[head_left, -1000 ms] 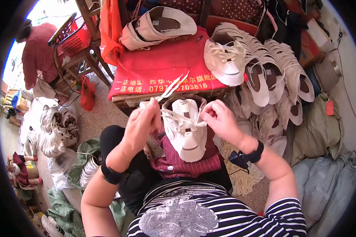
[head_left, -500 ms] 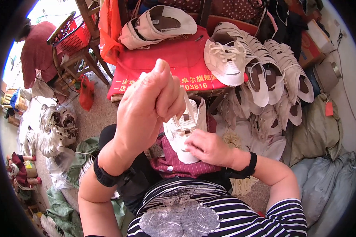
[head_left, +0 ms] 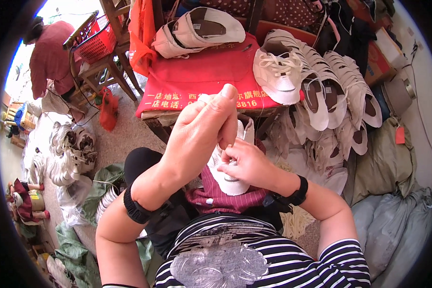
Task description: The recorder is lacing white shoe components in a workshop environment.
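Observation:
A white sneaker (head_left: 230, 186) rests toe toward me on the maroon striped cloth (head_left: 204, 192) over my lap. My left hand (head_left: 204, 125) is raised above it in a closed fist, thumb up, pinching a pale shoelace mostly hidden by the fingers. Over the sneaker's upper, my right hand (head_left: 249, 165) has its thumb and forefinger pinched together. What lies between those fingertips is hidden. Both hands cover much of the sneaker's lacing area. A laced cream sneaker (head_left: 277, 74) stands on the red-covered stool (head_left: 201, 72) beyond.
Nested shoe uppers (head_left: 206, 29) lie on the stool; more stacked uppers (head_left: 331, 86) hang to its right. Cream laces (head_left: 295, 223) lie on the floor. Grey sacks (head_left: 389, 230) fill the right side. At left are a bent-over person (head_left: 53, 57), a red basket (head_left: 97, 41) and a shoe pile (head_left: 69, 151).
My left fist has come down and to the right, close to my right hand. My right hand has shifted slightly up the sneaker, its fingers now pinched closer together.

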`<state>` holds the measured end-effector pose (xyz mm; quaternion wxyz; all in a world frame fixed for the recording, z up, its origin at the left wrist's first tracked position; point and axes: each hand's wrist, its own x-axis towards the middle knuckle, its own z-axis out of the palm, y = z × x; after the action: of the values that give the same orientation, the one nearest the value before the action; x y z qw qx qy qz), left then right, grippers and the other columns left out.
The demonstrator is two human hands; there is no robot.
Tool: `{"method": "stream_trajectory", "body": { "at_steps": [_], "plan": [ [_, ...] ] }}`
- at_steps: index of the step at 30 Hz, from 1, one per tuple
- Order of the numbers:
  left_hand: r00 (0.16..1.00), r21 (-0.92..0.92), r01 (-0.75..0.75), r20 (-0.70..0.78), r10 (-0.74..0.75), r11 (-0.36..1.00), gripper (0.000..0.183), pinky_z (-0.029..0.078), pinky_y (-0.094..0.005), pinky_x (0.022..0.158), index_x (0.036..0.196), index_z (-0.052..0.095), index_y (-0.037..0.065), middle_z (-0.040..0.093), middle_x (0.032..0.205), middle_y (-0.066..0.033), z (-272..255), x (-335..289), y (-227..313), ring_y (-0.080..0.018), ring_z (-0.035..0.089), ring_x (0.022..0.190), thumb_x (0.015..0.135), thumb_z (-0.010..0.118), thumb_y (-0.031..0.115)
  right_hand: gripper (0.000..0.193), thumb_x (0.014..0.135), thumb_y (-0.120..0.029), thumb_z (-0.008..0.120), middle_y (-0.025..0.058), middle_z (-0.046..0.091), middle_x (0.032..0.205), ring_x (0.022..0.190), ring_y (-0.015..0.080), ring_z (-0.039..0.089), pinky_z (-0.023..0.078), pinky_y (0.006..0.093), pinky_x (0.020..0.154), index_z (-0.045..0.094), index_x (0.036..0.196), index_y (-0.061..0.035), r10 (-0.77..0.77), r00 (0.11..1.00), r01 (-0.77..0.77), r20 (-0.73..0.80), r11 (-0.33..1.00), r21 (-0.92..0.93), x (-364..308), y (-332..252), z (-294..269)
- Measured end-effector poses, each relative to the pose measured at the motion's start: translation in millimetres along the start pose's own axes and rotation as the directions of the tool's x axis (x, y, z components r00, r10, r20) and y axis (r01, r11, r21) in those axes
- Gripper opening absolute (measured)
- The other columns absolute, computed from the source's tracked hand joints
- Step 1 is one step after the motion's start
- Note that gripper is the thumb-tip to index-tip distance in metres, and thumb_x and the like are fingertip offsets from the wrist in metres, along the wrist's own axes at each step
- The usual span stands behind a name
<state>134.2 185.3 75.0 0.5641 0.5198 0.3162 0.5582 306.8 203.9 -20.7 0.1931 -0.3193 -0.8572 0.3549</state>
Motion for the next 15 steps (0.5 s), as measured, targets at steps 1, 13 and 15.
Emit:
{"method": "stream_trajectory", "body": {
  "at_steps": [1,13,15],
  "plan": [
    [1.0,-0.025,0.006,0.002,-0.006,1.0,0.053,0.032,-0.0254,0.054,0.062,0.048,0.006,0.043,0.056,0.0004,0.6,0.3,-1.8,-0.0079,0.037,0.056,0.107,0.036,0.031,0.022,0.079,-0.022,0.072,0.013,0.056,0.085,0.081,0.033,0.059,0.048,0.0426,0.072,0.058,0.078,-0.0042,-0.052,0.998,0.054,-0.017,0.994,0.093,-1.8,1.7,2.0],
    [0.999,0.021,0.039,0.004,-0.039,0.999,0.052,0.033,-0.0286,0.059,0.061,0.041,0.007,0.038,0.058,-0.002,9.7,18.1,-13.6,-0.0134,0.037,0.057,0.107,0.034,0.031,0.014,0.081,-0.012,0.063,0.0114,0.057,0.086,0.081,0.03,0.06,0.049,0.0377,0.07,0.061,0.092,-0.0048,-0.372,0.906,0.297,-0.201,0.898,-0.325,5.3,5.5,14.7],
    [1.0,0.015,-0.002,-0.013,0.002,1.0,0.051,0.033,-0.0284,0.058,0.062,0.039,0.008,0.038,0.058,-0.0018,10.7,22.1,-13.9,-0.0133,0.037,0.057,0.107,0.035,0.031,0.015,0.08,-0.013,0.061,0.0106,0.059,0.089,0.083,0.0279,0.061,0.05,0.0367,0.072,0.062,0.093,-0.0045,-0.465,0.878,0.386,-0.115,0.829,-0.404,8.6,3.4,18.7]
  ]
}}
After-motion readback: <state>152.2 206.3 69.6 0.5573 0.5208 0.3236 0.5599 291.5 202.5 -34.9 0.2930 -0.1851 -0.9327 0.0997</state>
